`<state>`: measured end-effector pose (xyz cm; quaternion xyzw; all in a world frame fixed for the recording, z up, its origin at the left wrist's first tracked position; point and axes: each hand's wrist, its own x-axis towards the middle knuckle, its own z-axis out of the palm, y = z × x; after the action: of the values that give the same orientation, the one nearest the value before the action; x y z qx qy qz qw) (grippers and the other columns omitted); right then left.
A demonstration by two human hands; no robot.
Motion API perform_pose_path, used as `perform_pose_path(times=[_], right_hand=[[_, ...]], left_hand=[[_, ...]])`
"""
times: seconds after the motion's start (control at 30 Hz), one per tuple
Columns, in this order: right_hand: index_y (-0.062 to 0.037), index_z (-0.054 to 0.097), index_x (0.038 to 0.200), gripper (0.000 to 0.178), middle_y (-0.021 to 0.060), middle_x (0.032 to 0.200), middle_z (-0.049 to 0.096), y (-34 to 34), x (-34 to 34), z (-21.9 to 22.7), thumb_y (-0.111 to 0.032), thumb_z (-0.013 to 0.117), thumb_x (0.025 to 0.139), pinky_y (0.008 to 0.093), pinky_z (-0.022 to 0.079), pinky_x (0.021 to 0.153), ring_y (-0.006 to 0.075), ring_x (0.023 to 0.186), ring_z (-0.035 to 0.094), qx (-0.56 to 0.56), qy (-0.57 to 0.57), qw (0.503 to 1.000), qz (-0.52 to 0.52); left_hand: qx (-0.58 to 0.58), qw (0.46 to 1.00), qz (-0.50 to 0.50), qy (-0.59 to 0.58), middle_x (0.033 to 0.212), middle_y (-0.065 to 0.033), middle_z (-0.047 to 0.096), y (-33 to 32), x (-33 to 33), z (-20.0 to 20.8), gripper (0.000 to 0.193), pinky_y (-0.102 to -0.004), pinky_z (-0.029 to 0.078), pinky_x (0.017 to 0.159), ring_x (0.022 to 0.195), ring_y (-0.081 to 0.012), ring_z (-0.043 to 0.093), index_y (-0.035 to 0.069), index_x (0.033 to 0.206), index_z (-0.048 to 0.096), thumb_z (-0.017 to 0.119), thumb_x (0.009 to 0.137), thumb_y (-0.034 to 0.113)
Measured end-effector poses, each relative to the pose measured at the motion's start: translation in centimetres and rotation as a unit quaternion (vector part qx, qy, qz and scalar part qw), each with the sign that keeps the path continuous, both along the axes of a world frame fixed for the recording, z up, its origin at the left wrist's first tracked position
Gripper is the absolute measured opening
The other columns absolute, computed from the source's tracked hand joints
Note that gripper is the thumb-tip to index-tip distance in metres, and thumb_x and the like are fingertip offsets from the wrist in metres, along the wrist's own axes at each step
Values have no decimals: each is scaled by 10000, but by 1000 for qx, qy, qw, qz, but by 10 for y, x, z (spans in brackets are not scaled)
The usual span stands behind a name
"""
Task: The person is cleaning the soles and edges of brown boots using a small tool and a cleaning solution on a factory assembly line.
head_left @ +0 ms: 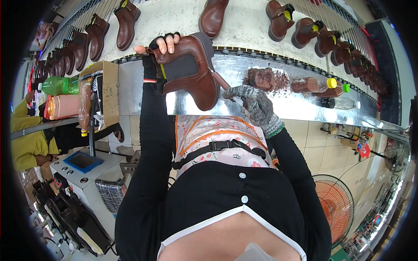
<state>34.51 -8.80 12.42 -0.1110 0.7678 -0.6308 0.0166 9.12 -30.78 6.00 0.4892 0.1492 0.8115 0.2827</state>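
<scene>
A brown leather ankle boot point(198, 82) with dark elastic side panels is tilted on its side, toe toward me, above the metal ledge. My left hand point(164, 47), in a black fingerless glove, is closed around its upper opening. My right hand point(252, 104), in a grey knitted glove, grips a small brown stick-like tool point(221, 81). The tool's far end meets the boot near the sole edge; its exact kind is unclear. Right of it on the ledge lies a brown-stained sponge-like pad point(266, 79).
Beyond the metal ledge point(139, 89), a pale conveyor point(170, 21) carries several similar boots. Bottles with brown liquid point(310, 85) lie at right. A cardboard box point(111, 91) and a green bottle point(61, 85) are at left. An orange fan point(333, 209) stands lower right; another person's yellow sleeve point(26, 139) shows at left.
</scene>
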Motion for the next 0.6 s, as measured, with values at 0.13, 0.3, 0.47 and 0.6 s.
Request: perform_pose_path(times=[0.13,0.3,0.47,0.6], right_hand=[[-51,633,1087,585,104,1046,653,2,1,-15,-527,332,930,301,497,791,206,884,637,-18,-26,999,-8],[-43,632,1086,615,101,1043,653,3,11,-31,-553,330,922,302,479,825,199,905,625,-13,-85,996,-8],[-32,631,1083,635,107,1042,649,4,18,-48,-558,313,924,304,456,866,198,943,610,14,-118,993,0],[-31,626,1090,588,111,1046,647,3,24,-56,-517,341,923,306,457,866,202,950,613,-18,-136,990,-14]], left_hand=[[-36,997,13,-74,877,-50,561,-7,-2,-4,721,-390,226,1041,1050,-202,412,97,825,606,337,780,764],[-75,987,28,-140,871,-56,559,-20,-13,-18,715,-387,241,1044,1048,-205,439,102,820,605,333,780,761],[-152,933,147,-291,767,-71,545,-33,-12,-26,704,-361,352,954,975,-239,481,79,692,560,403,749,763],[-187,910,201,-309,764,-78,555,-36,-10,-23,708,-367,380,919,931,-251,503,70,678,552,408,755,760]])
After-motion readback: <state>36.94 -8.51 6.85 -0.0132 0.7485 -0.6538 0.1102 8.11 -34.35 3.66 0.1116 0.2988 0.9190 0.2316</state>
